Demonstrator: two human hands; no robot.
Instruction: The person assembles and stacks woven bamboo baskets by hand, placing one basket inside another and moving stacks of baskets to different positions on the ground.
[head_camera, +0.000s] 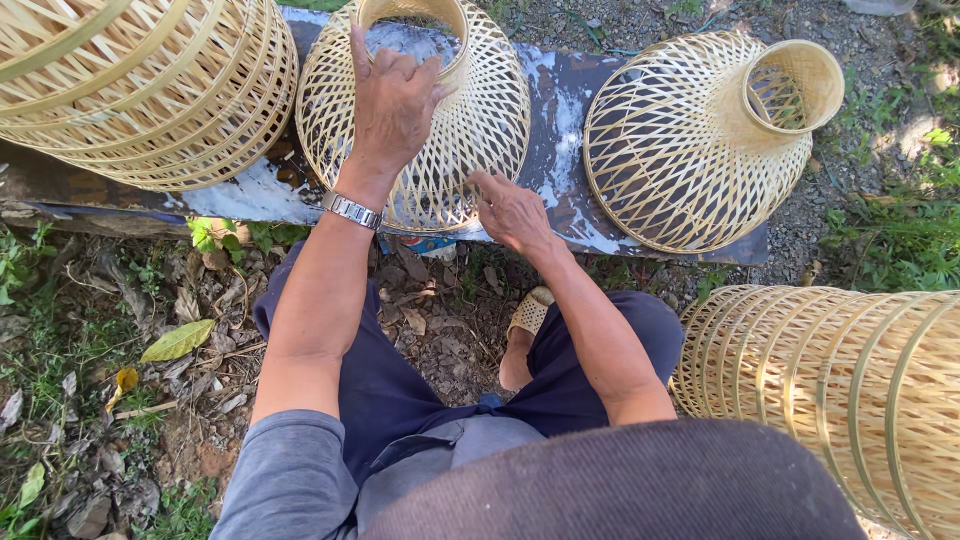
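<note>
Basket (470, 120), upper centre: your left hand (392, 105) spreads fingers over its neck, steadying; right hand (512, 212) pinches rim strips.

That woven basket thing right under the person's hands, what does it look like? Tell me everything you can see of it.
The middle basket is a bell-shaped, open lattice of pale bamboo-like strips, crossed diagonally, narrowing to a tighter-woven collar with an open mouth. It lies tilted on a dark, weathered board, mouth pointing away from the person, between two similar woven pieces. The left hand rests on top near the collar, fingers curled over it; the right hand touches its wide lower rim.
</note>
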